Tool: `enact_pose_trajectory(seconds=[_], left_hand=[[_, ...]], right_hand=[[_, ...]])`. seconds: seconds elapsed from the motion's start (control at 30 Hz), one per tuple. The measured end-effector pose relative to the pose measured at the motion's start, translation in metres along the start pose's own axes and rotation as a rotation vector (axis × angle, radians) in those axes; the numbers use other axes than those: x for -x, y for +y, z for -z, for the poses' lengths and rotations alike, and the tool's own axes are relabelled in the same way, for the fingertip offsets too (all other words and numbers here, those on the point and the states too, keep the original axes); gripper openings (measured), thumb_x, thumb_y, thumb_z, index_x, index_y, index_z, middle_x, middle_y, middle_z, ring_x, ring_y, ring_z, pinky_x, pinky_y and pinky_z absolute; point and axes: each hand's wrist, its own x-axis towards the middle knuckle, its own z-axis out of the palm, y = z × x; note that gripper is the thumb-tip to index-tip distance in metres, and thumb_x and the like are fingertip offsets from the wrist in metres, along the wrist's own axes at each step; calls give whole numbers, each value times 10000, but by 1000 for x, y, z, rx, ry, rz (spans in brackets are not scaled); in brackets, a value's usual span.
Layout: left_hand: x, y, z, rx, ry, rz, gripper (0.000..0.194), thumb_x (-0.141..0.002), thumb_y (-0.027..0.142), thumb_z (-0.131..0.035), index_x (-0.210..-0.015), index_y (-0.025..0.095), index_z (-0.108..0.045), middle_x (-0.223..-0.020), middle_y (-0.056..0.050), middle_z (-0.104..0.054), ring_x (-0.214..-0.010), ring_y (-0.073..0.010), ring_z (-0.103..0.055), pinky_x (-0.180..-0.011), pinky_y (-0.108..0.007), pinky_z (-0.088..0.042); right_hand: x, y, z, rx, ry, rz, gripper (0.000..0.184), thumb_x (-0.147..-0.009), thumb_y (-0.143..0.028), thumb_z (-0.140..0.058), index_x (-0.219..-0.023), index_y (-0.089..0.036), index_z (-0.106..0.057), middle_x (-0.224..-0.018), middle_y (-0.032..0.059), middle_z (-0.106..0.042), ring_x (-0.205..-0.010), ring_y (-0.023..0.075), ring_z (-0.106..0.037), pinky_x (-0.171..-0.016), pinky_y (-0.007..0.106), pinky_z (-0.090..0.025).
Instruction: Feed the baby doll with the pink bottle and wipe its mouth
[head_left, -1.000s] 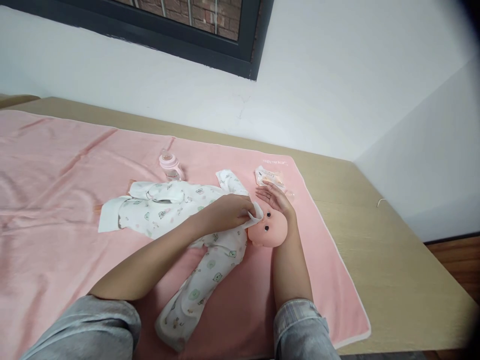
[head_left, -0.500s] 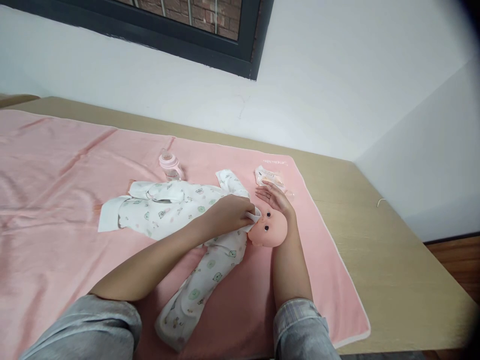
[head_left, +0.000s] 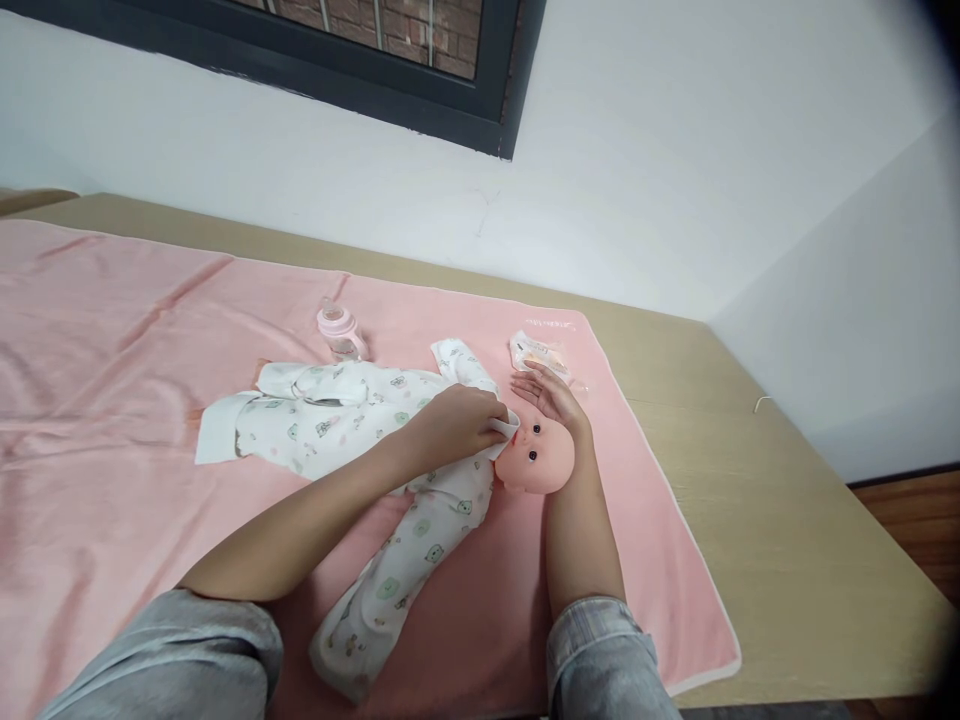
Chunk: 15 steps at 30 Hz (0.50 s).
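A baby doll lies on its back on a pink blanket, with its head to the right. Its white romper has a green animal print. My left hand is closed on a white cloth beside the doll's mouth; I cannot tell whether this is the collar or a separate piece. Past the top of the doll's head reaches my right hand, fingers stretched out and palm up, its wrist and forearm against the head. Nothing is in it.
A pink baby bottle lies behind the doll. A small plastic packet rests by my right fingertips. The blanket covers most of a wooden table, which stands against a white wall below a dark-framed window.
My left hand has shifted slightly away from the doll's face with the white cloth, and the red mouth now shows. My right hand has stayed where it was.
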Motion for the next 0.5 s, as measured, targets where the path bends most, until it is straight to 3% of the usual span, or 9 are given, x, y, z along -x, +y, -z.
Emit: enact_pose_trajectory(seconds=[0.5], left_hand=[[0, -6, -2, 26, 44, -17, 154, -852, 174, -527, -836, 185, -679, -788, -21, -664, -795, -203, -630, -699, -269, -420]], right_hand=[[0, -1, 0, 1, -1, -6, 246, -855, -269, -648, -1090, -204, -614, -1025, 67, -713, -1074, 176, -646, -1035, 397, -475]])
